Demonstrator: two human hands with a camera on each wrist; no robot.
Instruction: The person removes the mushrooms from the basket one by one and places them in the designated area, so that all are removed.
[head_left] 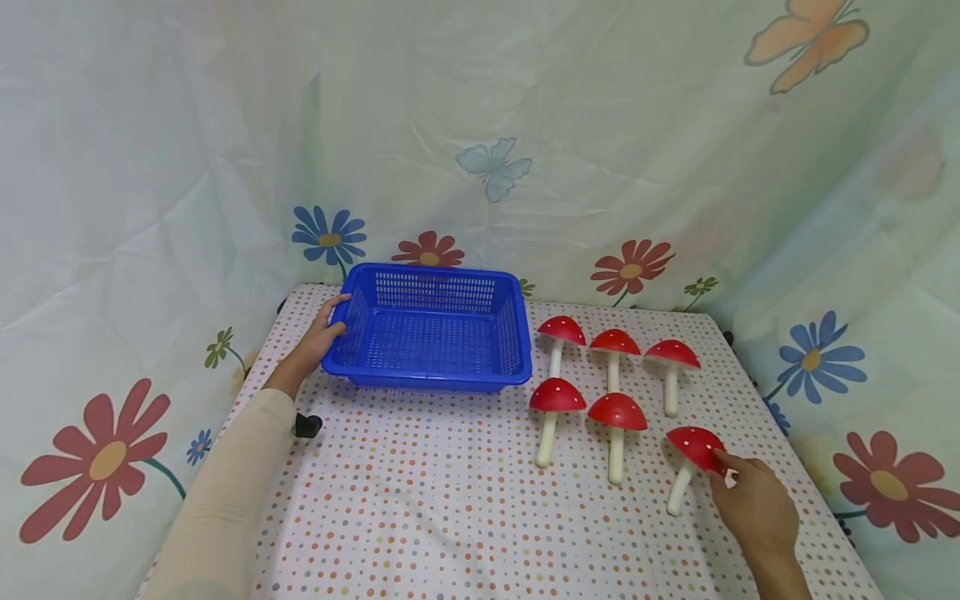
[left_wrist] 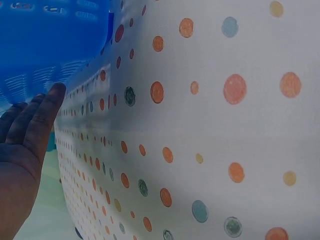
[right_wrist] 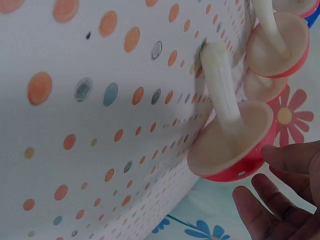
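Observation:
A blue plastic basket (head_left: 427, 382) with slotted walls stands at the back left. My left hand (head_left: 315, 343) grips its left rim, with the thumb and a finger over the edge; in the left wrist view other fingers (left_wrist: 42, 117) lie along the outside. At the right front, my right hand (head_left: 757, 504) touches the cap edge of a red toy mushroom (head_left: 694, 446) with white dots and a pale stem. The right wrist view shows one digit against this cap (right_wrist: 250, 165), the other fingers (right_wrist: 250, 200) spread apart from it.
Several more red-capped mushrooms (head_left: 617, 411) lie in two rows right of the basket, stems pointing towards me. A dotted cloth (head_left: 442, 492) covers the table. Flower-printed curtains (head_left: 562, 200) enclose the back and sides. A small black clip-like thing (head_left: 307, 426) shows beside my left sleeve.

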